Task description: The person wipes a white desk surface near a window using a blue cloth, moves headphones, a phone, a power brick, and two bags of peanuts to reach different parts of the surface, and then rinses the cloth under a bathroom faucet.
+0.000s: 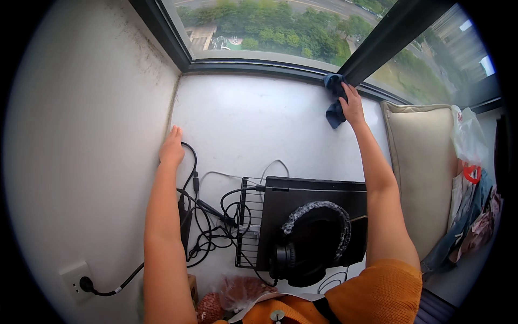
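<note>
My right hand (pixel 353 103) is closed on a dark blue cloth (pixel 335 112), which it presses on the white window sill (pixel 253 124) beside the window frame's corner post. Part of the cloth bunches up against the dark frame, and another part hangs below my fingers. My left hand (pixel 172 147) lies at the sill's left edge by the wall, fingers stretched out and together, with no object seen in it. A black cable (pixel 193 162) loops just beside that hand.
A closed black laptop (pixel 318 189) rests on a wire rack (pixel 249 251), with headphones (pixel 310 243) on top. Tangled cables (pixel 208 227) lie left of it; one runs to a wall socket (pixel 76 282). A beige cushion (pixel 423 162), plastic bag (pixel 468 135) and clothes (pixel 477 216) are at right.
</note>
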A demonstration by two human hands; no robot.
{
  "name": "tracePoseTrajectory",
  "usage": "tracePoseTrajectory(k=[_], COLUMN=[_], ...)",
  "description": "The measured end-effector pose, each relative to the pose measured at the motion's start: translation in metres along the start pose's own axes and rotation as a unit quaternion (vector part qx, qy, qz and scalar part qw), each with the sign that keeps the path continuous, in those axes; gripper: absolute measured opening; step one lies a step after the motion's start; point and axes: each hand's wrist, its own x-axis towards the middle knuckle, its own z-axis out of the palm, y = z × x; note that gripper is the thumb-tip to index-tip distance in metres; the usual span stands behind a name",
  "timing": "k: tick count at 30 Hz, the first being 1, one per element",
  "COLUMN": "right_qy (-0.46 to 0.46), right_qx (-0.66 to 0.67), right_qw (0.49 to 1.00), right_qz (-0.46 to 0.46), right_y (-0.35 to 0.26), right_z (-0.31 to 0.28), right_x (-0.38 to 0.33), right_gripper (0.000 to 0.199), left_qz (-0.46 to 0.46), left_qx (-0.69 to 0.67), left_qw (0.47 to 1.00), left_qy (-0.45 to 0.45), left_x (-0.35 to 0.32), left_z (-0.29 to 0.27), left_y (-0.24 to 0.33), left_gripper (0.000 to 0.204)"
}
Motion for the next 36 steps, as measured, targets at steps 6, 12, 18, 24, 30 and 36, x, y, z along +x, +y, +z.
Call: tracePoseTrajectory(k=[6,12,18,24,30,36], right_qy=[-0.199,-0.226,-0.211,-0.223,-0.216,-0.234], right_qx=[-0.071,-0.141,-0.093,-0.041,-0.040,-0.044], right_qw=[0.974,0.963,0.969,0.959,0.974,0.958], right_qz=[-0.075,-0.027,-0.093,-0.170,-0.057,-0.158], right_y=[-0.026,-0.070,-0.126,-0.255,-0.313,-0.363], right_z=[0.032,0.021,0.081,0.156,0.194,0.213], right_x=[0.002,0.001,0.008,0.036,0.057,0.043], right_gripper=[0.060,0.059,0.058,0.056,0.048,0.050], left_qz=[-0.005,0.000,-0.002,-0.006,0.012,-0.035], left_qx=[-0.008,-0.013,-0.013,-0.039,0.017,0.039], left_qw=[1.000,1.000,1.000,0.999,0.986,0.984], left_qy=[-0.002,0.001,0.005,-0.004,0.165,0.171], left_x=[0.002,0.000,0.001,0.003,-0.025,-0.037], left_z=[0.001,0.000,-0.002,0.006,0.021,-0.006], left_y=[0.003,-0.001,0.008,-0.006,-0.011,-0.013], left_gripper=[0.061,0.061,0.058,0.058,0.034,0.018])
